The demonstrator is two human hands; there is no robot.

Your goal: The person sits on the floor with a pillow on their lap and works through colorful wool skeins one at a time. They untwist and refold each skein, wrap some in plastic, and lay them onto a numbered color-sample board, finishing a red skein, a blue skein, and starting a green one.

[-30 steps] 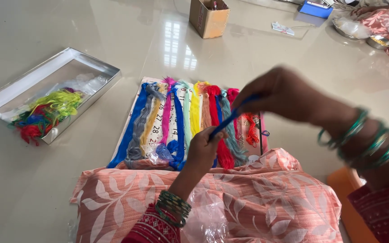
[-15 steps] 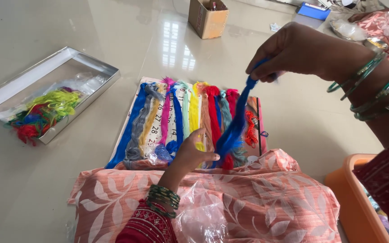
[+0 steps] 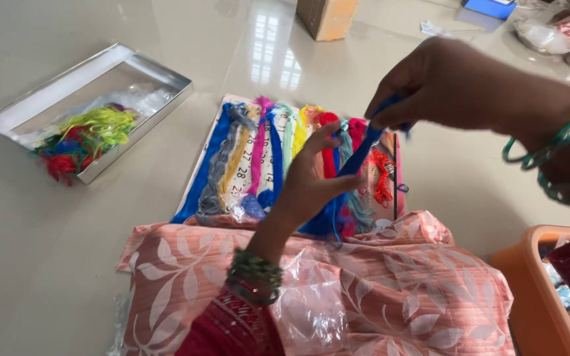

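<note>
We are drawing a blue thread skein [image 3: 354,161] up off the card of coloured skeins [image 3: 278,158]: the skein runs taut and slanting from our right hand [image 3: 450,86], whose fingers are pinched together on its upper end, down past our left hand [image 3: 311,181], whose fingers curl loosely about its middle with the tips spread apart, to its lower end among the other skeins. We judge this to be the pulling-free step; the next move seems to call for a steady pull while the left hand steadies the strand, so the soft, stringy fibres do not snag their neighbours. The card lies flat on the glossy pale floor [image 3: 47,264], touching a peach leaf-printed cloth [image 3: 377,290] with crinkly clear plastic. Well apart to the left sits a shallow silver box [image 3: 159,76] of tangled threads; an orange basket [image 3: 529,277] stands at right.
</note>
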